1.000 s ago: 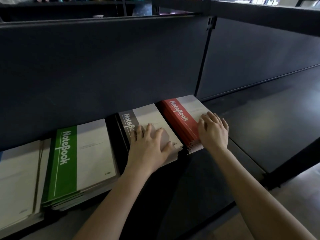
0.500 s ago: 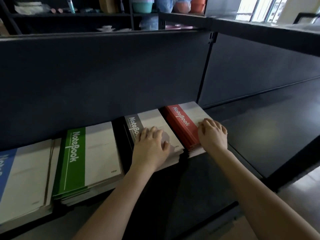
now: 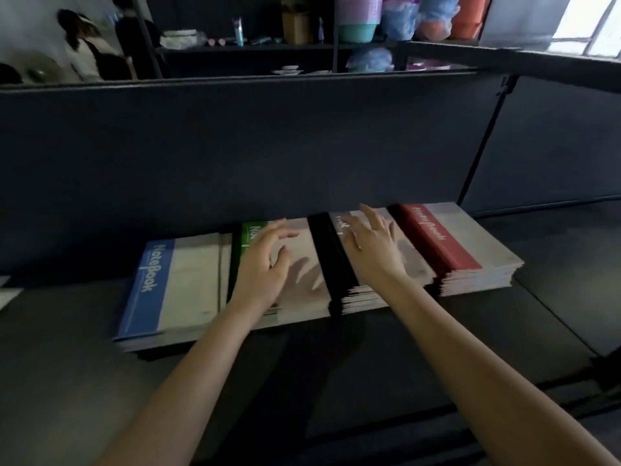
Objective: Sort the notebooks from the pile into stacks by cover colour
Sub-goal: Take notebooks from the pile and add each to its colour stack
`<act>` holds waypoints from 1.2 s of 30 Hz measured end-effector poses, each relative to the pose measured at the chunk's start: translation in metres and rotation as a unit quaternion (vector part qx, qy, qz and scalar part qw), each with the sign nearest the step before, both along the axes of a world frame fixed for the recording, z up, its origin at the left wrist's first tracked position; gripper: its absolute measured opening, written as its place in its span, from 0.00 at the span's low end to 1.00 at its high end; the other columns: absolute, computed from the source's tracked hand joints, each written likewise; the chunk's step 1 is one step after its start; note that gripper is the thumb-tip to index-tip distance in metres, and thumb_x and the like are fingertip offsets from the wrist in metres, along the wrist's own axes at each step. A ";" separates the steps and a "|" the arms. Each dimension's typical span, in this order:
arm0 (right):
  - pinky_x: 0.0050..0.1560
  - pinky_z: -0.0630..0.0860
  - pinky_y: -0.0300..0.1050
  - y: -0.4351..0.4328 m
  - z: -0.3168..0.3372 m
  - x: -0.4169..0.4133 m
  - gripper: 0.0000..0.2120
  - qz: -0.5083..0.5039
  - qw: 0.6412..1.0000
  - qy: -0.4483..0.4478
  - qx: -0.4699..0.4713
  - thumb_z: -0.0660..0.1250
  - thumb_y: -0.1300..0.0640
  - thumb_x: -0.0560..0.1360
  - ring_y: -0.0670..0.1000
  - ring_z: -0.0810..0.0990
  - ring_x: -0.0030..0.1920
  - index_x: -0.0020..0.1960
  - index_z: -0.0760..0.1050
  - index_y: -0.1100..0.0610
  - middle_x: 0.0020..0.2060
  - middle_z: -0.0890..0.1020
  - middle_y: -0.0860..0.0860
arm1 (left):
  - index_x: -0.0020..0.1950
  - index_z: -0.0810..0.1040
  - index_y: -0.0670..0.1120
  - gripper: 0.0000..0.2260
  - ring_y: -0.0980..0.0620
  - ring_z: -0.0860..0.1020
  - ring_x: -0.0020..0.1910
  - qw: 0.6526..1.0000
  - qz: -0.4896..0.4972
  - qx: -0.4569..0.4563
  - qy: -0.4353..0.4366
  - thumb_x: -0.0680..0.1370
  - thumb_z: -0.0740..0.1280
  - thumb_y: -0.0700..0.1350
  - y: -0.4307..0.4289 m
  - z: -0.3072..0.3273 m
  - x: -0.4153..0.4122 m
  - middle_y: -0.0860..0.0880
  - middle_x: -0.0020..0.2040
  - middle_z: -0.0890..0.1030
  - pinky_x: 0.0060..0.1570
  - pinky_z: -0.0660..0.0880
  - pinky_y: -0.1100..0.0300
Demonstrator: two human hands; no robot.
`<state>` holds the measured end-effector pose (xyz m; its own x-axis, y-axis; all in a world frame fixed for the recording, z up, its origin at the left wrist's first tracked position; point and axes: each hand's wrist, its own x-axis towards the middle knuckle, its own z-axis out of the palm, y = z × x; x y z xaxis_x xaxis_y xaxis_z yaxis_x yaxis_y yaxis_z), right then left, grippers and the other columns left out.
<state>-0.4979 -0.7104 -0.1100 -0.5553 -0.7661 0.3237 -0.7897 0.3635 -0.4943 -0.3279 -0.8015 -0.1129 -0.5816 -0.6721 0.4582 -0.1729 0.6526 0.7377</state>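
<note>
Right now four piles of notebooks are lying in a row on the dark desk, backing onto the grey partition. The blue pile is sitting furthest left, with the green pile just beside it. Next along is the grey pile, and the red pile is sitting furthest right. The person's left hand is hovering over the green pile, fingers spread loose and gripping nothing, and is throwing a shadow onto the pale cover. The right hand is reaching over the grey pile, fingers splayed and likewise holding nothing. The blur is making it hard to tell whether it is touching the cover. Beyond the partition, coloured tubs are standing on a shelf.
</note>
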 end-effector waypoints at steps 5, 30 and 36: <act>0.76 0.48 0.51 -0.062 0.004 0.084 0.17 0.115 0.993 -0.011 -0.012 0.55 0.54 0.82 0.52 0.56 0.75 0.69 0.70 0.51 0.75 0.59 0.53 | 0.57 0.78 0.48 0.13 0.59 0.69 0.65 0.996 0.086 -0.002 -0.016 0.78 0.61 0.34 -0.032 -0.012 0.085 0.54 0.64 0.74 0.59 0.59 0.80; 0.74 0.54 0.53 -0.300 -0.036 0.498 0.28 0.351 0.918 -0.038 0.181 0.56 0.42 0.79 0.59 0.50 0.76 0.76 0.58 0.52 0.76 0.55 0.55 | 0.60 0.78 0.48 0.15 0.73 0.68 0.54 0.926 0.358 0.110 -0.051 0.78 0.61 0.34 -0.152 -0.032 0.505 0.56 0.62 0.71 0.48 0.59 0.84; 0.73 0.48 0.59 -0.329 -0.059 0.522 0.41 0.300 0.908 0.022 0.291 0.57 0.31 0.74 0.67 0.47 0.75 0.78 0.50 0.52 0.76 0.51 0.60 | 0.64 0.75 0.49 0.16 0.57 0.76 0.41 0.915 0.365 0.171 -0.030 0.79 0.59 0.36 -0.181 -0.037 0.545 0.48 0.60 0.78 0.38 0.67 0.72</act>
<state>0.0241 -1.0393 -0.1685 0.0222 -0.9751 -0.2208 -0.9460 0.0510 -0.3201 0.2166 -0.9821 -0.1499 0.0622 -0.9895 0.1308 -0.5181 0.0801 0.8515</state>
